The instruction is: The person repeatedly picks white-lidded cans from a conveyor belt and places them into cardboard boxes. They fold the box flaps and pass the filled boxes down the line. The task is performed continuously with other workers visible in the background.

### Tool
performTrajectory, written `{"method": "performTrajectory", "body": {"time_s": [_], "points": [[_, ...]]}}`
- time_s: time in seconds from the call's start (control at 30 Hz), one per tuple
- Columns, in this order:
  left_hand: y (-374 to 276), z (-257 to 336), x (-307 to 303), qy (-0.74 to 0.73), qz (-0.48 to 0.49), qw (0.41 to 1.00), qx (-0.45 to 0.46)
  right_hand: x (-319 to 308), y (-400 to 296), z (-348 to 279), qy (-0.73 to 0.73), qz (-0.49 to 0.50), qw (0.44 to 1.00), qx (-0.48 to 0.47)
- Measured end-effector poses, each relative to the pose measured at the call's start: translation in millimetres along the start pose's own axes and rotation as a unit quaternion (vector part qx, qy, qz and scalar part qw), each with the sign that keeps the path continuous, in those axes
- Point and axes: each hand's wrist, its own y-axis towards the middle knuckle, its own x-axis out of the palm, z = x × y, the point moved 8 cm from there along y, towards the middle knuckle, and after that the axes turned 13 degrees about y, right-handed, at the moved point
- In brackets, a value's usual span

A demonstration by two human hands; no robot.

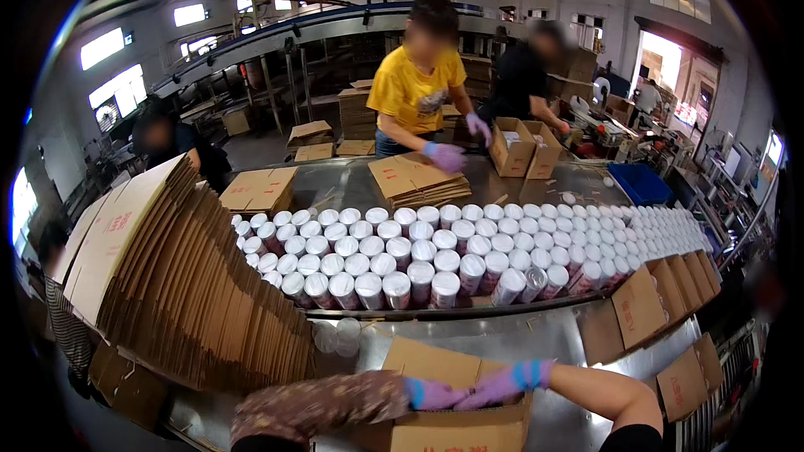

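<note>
An open cardboard carton [461,433] with red print stands right before me, one flap [430,358] raised on its far side. My left hand [436,394], in a purple glove with a blue band at the wrist, reaches over the opening from the left. From the right comes my right hand [493,386], gloved and banded likewise. Their fingers meet or overlap above the carton's opening. Blur and overlap hide the fingertips, so whether they grip a flap is unclear. The carton's inside is mostly hidden by my hands.
Rows of white-lidded cans [396,248] fill the conveyor ahead. Flattened cartons [188,282] stand stacked at left. Clear plastic lids [339,336] lie on the metal table [534,333]. Filled cartons [641,307] stand at right. Across the line, a person in yellow [418,88] handles flattened cartons [418,179].
</note>
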Motion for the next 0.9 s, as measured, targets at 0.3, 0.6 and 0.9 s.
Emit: {"method": "performTrajectory", "body": {"time_s": [0.3, 0.6, 0.9], "points": [[-62.9, -56.3, 144.3, -0.79, 0.252, 0.559, -0.002, 101.5, -56.8, 93.5, 0.357, 0.146, 0.918, -0.099], [98.8, 141.0, 103.3, -0.705, 0.031, 0.706, 0.061, 116.2, -290.8, 232.7, 0.049, 0.634, 0.698, -0.329], [338.1, 311.7, -4.4, -0.096, 0.282, 0.932, 0.209, 95.1, -350.2, 424.8, -0.126, 0.802, 0.584, -0.013]]}}
